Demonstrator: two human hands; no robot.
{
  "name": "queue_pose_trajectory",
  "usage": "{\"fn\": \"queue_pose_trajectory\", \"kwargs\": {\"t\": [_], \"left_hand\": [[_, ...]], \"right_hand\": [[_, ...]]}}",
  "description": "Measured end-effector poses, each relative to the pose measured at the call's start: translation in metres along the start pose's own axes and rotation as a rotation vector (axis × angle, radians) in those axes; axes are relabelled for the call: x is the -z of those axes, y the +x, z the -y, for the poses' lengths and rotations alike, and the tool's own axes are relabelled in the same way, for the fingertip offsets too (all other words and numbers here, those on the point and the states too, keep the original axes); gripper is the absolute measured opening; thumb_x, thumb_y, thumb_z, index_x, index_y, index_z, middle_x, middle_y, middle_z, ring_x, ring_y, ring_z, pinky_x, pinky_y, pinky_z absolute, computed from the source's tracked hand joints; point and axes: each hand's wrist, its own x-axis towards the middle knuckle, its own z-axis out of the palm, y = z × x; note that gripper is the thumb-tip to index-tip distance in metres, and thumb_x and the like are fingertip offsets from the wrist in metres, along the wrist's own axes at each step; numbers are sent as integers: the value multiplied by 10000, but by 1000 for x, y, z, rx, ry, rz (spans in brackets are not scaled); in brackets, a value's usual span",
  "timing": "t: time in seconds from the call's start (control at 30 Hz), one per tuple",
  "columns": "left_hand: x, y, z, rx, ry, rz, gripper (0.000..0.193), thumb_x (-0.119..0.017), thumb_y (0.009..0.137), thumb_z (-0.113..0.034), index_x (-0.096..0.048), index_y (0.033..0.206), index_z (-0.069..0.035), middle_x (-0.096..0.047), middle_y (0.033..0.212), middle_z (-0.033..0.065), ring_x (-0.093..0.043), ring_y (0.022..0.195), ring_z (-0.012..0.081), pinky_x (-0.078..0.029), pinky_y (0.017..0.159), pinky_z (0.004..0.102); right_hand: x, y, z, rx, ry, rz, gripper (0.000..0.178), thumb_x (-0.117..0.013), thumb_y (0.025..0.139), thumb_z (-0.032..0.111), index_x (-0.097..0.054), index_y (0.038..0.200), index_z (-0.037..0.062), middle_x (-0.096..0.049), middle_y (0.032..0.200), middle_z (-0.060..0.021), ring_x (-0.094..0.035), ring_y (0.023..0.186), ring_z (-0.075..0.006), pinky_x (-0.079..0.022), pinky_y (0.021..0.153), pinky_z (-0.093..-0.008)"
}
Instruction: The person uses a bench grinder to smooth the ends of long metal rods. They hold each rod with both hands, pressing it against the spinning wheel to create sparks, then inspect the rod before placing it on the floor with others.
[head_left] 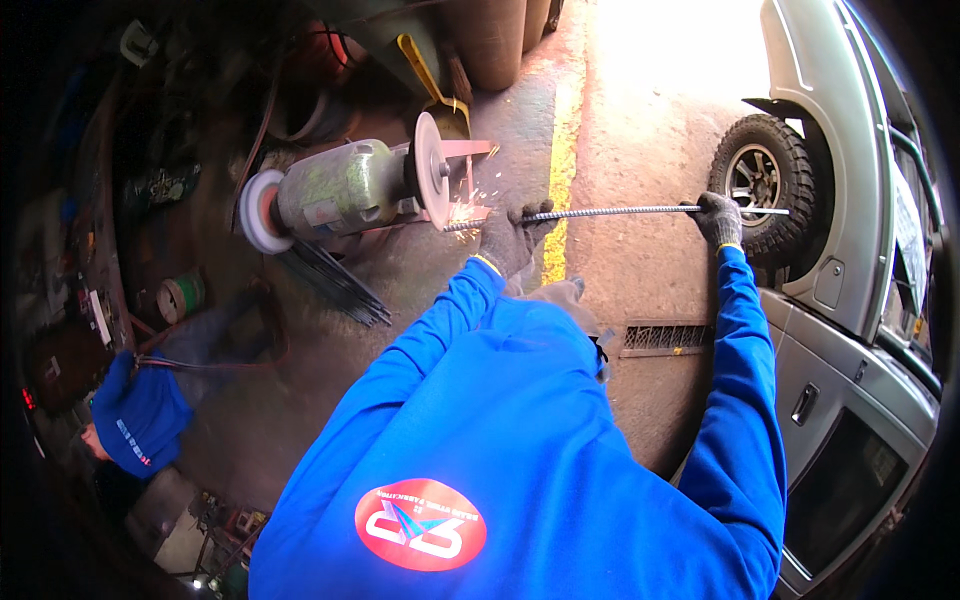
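Head view: grey ribbed steel rod [620,211], apparently touching pale round wheel [431,170]
Left grey-gloved hand [512,240]: gripping rod
Right grey-gloved hand [718,218]: gripping rod

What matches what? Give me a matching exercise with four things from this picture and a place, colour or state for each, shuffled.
Column one
1. Left hand
2. Right hand
3. Metal rod
4. Floor stripe

Column two
A. Yellow
B. One end amid sparks at the grinder's disc
C. Gloved, holding the rod on the side nearer the tyre
D. Gloved, holding the rod on the side nearer the disc

Right pairs: 1-D, 2-C, 3-B, 4-A
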Motion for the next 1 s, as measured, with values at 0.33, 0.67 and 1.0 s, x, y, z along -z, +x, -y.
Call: {"fn": "queue_pose_trajectory", "kwargs": {"t": [0.33,0.67,1.0], "left_hand": [[-15,-7,0,-53,12,-45,290,-358,988,-212,-341,730,-83,-532,811,162,-626,1022,418,-496,967,678],[-11,-5,-1,-20,-11,-72,282,-404,985,-231,-361,745,-89,-552,816,164,-630,1023,427,-500,941,689],[-18,-12,-1,-2,-4,-128,372,-444,1016,-380,-399,788,-89,-554,743,144,-647,967,429,-496,928,699]], "right_hand": [[5,13,-3,17,12,28,477,-752,764,558,-686,736,87,-647,704,-175,-637,703,-376,-487,634,-468],[18,-3,-2,-23,16,16,441,-766,751,540,-704,759,103,-662,729,-168,-648,743,-374,-486,663,-478],[49,-38,8,-36,-41,-40,422,-779,742,492,-681,738,81,-651,730,-162,-632,740,-380,-481,676,-487]]}}
